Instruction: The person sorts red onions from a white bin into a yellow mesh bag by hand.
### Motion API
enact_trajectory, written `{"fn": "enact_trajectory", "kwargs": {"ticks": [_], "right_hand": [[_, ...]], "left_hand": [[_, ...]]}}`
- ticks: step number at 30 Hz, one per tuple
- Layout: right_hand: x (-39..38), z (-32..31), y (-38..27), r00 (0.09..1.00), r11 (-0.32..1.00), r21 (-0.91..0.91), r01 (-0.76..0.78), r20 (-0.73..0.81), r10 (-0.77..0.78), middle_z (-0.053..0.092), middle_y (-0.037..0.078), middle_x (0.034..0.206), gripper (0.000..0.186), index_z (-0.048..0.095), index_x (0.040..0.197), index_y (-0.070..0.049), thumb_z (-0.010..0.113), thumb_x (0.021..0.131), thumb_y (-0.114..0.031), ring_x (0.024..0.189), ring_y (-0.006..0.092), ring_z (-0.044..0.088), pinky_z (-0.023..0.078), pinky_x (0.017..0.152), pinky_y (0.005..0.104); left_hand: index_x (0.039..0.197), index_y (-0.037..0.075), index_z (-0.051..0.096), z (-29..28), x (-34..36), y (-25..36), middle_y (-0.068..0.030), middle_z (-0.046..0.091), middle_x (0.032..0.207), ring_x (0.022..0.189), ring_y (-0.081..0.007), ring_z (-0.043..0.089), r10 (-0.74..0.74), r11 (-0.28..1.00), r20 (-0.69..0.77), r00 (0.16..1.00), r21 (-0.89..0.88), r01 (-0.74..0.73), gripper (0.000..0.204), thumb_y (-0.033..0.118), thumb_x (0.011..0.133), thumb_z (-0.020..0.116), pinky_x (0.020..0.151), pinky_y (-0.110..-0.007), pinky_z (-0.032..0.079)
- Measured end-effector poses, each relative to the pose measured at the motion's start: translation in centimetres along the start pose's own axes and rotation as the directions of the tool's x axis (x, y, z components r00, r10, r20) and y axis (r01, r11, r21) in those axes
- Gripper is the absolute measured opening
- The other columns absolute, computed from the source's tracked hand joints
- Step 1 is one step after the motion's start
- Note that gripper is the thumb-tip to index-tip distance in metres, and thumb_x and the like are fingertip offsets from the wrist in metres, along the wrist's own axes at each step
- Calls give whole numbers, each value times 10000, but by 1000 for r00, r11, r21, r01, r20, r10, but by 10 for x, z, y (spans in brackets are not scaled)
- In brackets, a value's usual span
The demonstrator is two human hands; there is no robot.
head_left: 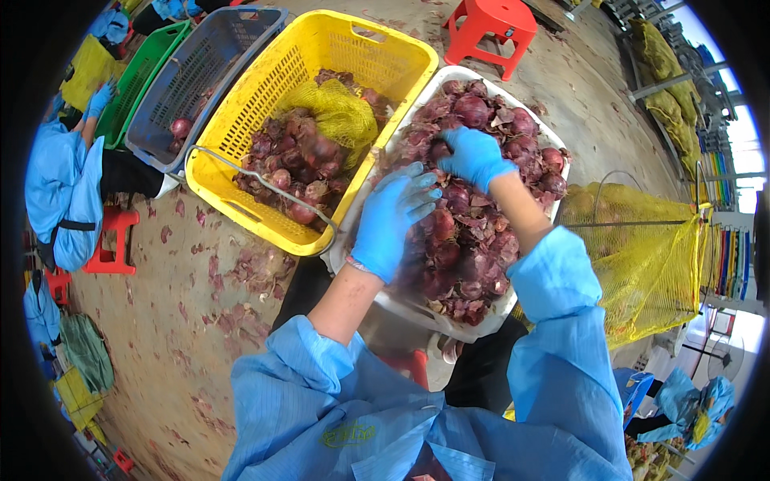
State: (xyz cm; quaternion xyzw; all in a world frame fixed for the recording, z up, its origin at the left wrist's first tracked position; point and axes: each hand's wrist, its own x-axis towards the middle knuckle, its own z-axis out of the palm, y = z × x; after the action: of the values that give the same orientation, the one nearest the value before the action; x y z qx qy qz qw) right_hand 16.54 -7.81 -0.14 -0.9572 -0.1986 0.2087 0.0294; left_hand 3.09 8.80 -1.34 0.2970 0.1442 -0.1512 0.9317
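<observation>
A white basin (562,188) in front of me is heaped with red onions (472,111) and loose papery skins (486,266). My right hand (475,155), in a blue glove, is curled over the far part of the heap, its fingers closed about a dark red onion (439,151) that they partly hide. At the basin's left side my left hand (393,220), gloved the same, has its fingers stretched out over the onions and holds nothing that I can see. Left of the basin stands a yellow crate (233,108) with onions and a crumpled yellow mesh bag (333,120) inside.
A metal hook rod (261,180) lies across the yellow crate's near edge. Beyond it are a blue-grey crate (204,68) and a green crate (144,80). A yellow net bag on a frame (642,264) stands right, a red stool (491,32) ahead. Co-workers sit left.
</observation>
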Motion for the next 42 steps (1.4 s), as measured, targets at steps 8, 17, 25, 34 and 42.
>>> {"fn": "enact_trajectory", "kwargs": {"ticks": [8,17,25,34,42], "right_hand": [[-16,42,-17,901,988,-148,42,-422,-101,601,167,895,483,586,1095,-76,729,663,-237,851,344,609,489,773,449],[-91,1,-35,975,183,957,223,-222,-30,626,106,1196,417,521,1309,-10,564,945,-207,1057,159,591,453,950,300],[-69,-1,18,902,432,880,195,-335,274,648,113,1153,402,555,1268,-19,592,922,-220,1008,163,619,483,877,286],[-32,64,6,927,964,-66,-257,-299,227,509,171,1258,783,473,1322,-116,823,651,-316,1104,382,539,522,858,436],[-35,75,13,846,403,914,37,-243,474,660,125,996,588,570,1191,33,725,773,-350,865,220,629,514,802,342]], "left_hand": [[1282,17,495,-5,-4,5,-159,599,1174,1015,-249,615,26,1000,-30,999,17,-26,381,216,958,506,891,-376,507],[1339,149,473,-7,0,-14,-103,537,1264,1099,-233,566,-95,994,-32,995,-66,93,432,336,953,525,915,-414,478],[1230,36,509,-4,5,1,-151,547,1212,1088,-293,568,-48,936,-55,997,-350,26,399,226,893,603,911,-493,512],[1170,-49,508,-18,11,48,-215,611,1140,1060,-344,607,74,924,-184,980,-356,-137,483,382,952,520,886,-452,533],[1177,29,559,-14,5,29,-166,627,1120,1042,-301,616,46,992,-97,994,-113,-57,311,248,960,517,889,-448,522]]}}
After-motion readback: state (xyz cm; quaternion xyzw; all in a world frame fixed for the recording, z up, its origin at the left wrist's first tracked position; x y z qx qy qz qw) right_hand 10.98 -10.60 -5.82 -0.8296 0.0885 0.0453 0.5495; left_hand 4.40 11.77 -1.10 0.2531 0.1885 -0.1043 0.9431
